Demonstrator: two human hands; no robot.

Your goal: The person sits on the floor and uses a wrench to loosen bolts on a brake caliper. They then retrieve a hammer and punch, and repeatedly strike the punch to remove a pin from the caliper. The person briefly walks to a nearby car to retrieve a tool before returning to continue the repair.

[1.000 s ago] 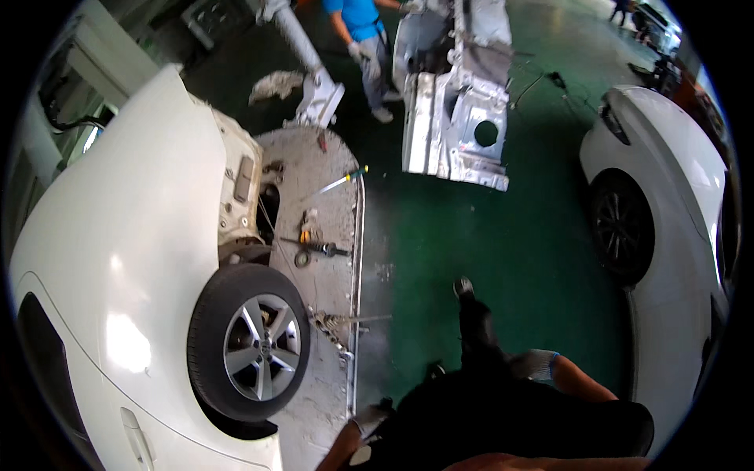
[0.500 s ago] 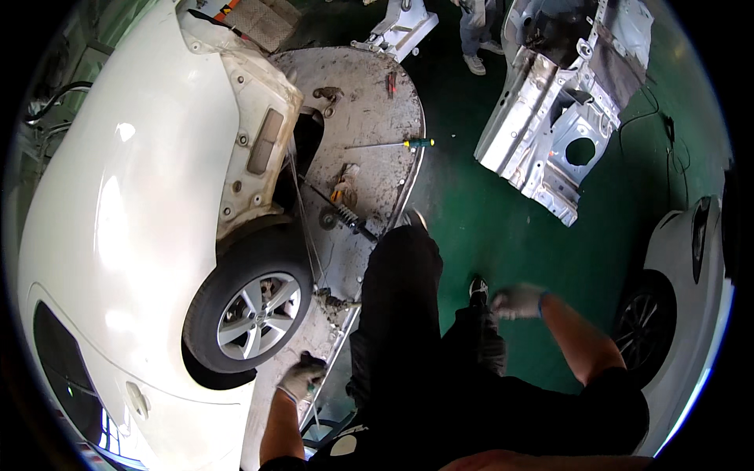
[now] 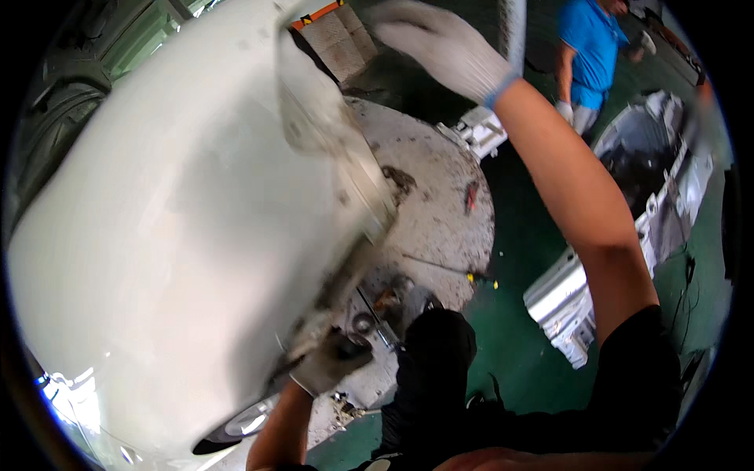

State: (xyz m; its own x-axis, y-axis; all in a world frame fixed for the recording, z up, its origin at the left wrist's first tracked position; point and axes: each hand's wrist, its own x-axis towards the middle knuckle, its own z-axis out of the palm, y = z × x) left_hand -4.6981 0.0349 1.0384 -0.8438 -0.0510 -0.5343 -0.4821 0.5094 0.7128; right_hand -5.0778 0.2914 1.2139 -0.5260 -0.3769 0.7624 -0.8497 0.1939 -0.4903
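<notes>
My right hand (image 3: 448, 51), in a white glove with a blue cuff, reaches up and forward near the white car body (image 3: 157, 235). Its fingers are stretched out, slightly blurred, with nothing visible in them. Low beside the car's cut edge, my gloved left hand (image 3: 320, 370) is closed around something dark that I cannot make out. Just beyond it, a strut with a coil spring (image 3: 386, 335) lies on the worn round-ended platform (image 3: 448, 173). Below the car body, part of a wheel (image 3: 247, 422) shows.
A screwdriver (image 3: 471, 278) and a red-handled tool (image 3: 470, 196) lie on the platform. A white metal stand (image 3: 481, 129) adjoins its far edge. Silver body panels (image 3: 565, 290) lie on the green floor at right. A person in blue (image 3: 589, 47) stands behind; a cardboard box (image 3: 334, 43) is at the back.
My view has shifted forward and closer to the car. The right hand has risen from beside my leg to the far side, and the left hand has moved forward past the wheel.
</notes>
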